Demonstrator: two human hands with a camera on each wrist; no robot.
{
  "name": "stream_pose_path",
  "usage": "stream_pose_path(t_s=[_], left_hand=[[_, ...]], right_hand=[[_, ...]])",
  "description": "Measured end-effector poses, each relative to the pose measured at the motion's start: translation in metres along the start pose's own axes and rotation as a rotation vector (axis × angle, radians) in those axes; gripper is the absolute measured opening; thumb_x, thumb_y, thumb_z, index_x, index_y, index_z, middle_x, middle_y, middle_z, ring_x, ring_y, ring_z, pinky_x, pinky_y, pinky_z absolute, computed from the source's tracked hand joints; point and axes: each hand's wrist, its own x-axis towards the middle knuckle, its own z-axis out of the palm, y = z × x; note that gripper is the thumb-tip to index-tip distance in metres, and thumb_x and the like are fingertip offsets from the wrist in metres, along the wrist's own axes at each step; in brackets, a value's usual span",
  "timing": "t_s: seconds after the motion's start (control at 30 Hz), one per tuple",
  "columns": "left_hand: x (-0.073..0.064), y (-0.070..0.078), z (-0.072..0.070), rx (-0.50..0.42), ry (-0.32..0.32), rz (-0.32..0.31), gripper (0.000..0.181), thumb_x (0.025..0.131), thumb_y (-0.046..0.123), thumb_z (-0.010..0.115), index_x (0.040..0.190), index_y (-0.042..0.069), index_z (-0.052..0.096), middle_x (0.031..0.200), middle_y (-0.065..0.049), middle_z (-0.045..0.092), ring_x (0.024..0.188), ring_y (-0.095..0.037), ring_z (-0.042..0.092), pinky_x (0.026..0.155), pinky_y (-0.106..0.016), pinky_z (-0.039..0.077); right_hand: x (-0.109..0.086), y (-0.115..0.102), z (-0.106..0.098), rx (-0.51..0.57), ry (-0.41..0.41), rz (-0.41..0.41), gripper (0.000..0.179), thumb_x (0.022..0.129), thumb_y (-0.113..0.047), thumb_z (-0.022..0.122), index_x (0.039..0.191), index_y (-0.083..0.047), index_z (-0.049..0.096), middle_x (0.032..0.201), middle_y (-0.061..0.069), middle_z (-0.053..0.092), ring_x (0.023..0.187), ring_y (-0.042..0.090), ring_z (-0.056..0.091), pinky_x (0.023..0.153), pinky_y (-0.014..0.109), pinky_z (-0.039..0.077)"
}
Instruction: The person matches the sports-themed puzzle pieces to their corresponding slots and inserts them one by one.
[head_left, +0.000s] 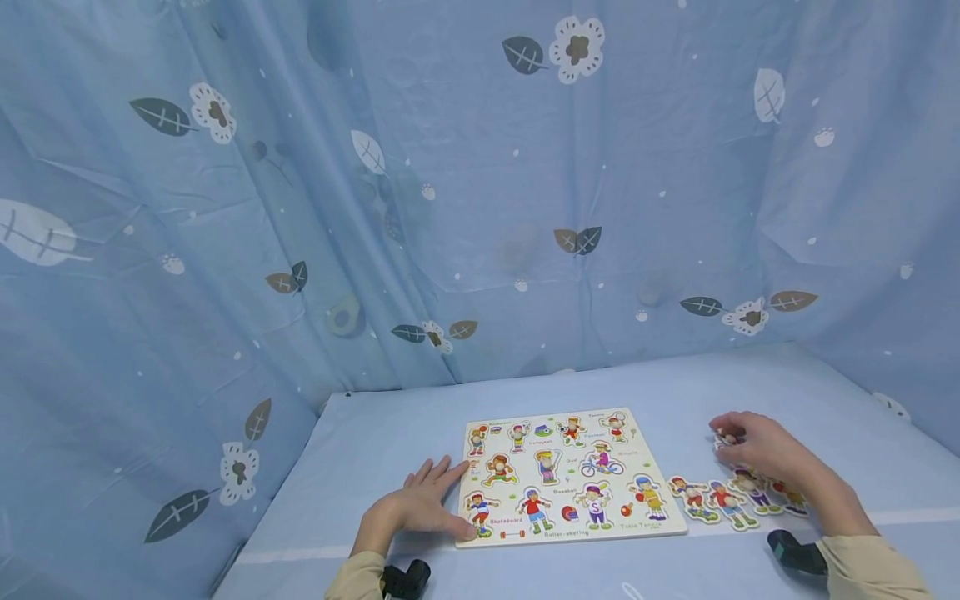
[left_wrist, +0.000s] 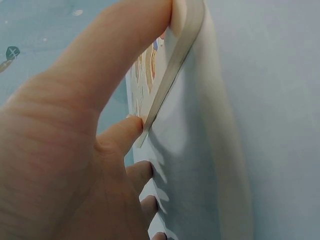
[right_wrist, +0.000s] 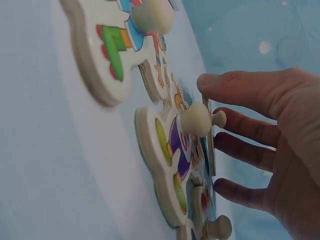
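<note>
A white wooden peg-puzzle board (head_left: 517,537) with colourful sports figures lies flat on the blue cloth. My left hand (head_left: 423,506) spreads at its near left corner. The thumb presses the front edge and the index fingertip touches the side edge, as the left wrist view (left_wrist: 175,55) of the board shows. To the right of the board, my right hand (head_left: 765,450) holds a puzzle piece (head_left: 726,439) between thumb and fingers. That piece stands edge-on in the right wrist view, its small knob (right_wrist: 218,119) between thumb and fingers, and its picture is mostly hidden.
Several loose knobbed pieces lie in a row beside the board, among them a figure in green and red (head_left: 693,498) and one in purple (right_wrist: 180,150). They overlap at their edges. Behind the table hangs a blue patterned curtain (head_left: 480,208).
</note>
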Motion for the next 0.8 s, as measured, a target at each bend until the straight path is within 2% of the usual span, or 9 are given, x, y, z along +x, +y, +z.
stream_pose_path(t_s=[0.27,0.5,0.6,0.8], left_hand=[[0.003,-0.003,0.002,0.002,0.002,0.006,0.117,0.06,0.075,0.075,0.156,0.023,0.032,0.164,-0.011,0.02,0.151,-0.042,0.008,0.12,-0.064,0.01],[-0.007,0.006,-0.003,0.022,-0.013,0.02,0.11,0.067,0.068,0.076,0.156,0.022,0.032,0.163,-0.014,0.021,0.15,-0.043,0.01,0.12,-0.063,0.012],[-0.01,0.008,-0.005,0.026,-0.012,0.026,0.108,0.068,0.065,0.077,0.156,0.022,0.032,0.163,-0.015,0.022,0.15,-0.043,0.011,0.119,-0.063,0.013],[-0.005,0.002,-0.002,0.011,-0.006,0.03,0.113,0.065,0.071,0.075,0.157,0.023,0.031,0.164,-0.014,0.019,0.151,-0.042,0.009,0.12,-0.063,0.011]], right_hand=[[-0.002,-0.008,0.002,-0.013,0.012,-0.021,0.054,0.084,-0.021,0.075,0.129,0.005,0.058,0.12,0.028,0.06,0.108,0.044,0.056,0.088,0.061,0.05],[-0.002,-0.014,0.005,-0.014,-0.005,-0.026,0.053,0.085,-0.02,0.074,0.129,0.005,0.057,0.119,0.025,0.061,0.106,0.04,0.058,0.087,0.058,0.051],[0.0,-0.019,0.007,-0.013,-0.008,-0.047,0.052,0.085,-0.019,0.074,0.129,0.005,0.058,0.118,0.024,0.062,0.106,0.039,0.058,0.087,0.058,0.051],[0.001,-0.035,0.014,-0.005,-0.002,-0.107,0.052,0.082,-0.017,0.076,0.126,0.006,0.06,0.115,0.021,0.064,0.108,0.041,0.059,0.089,0.059,0.05]])
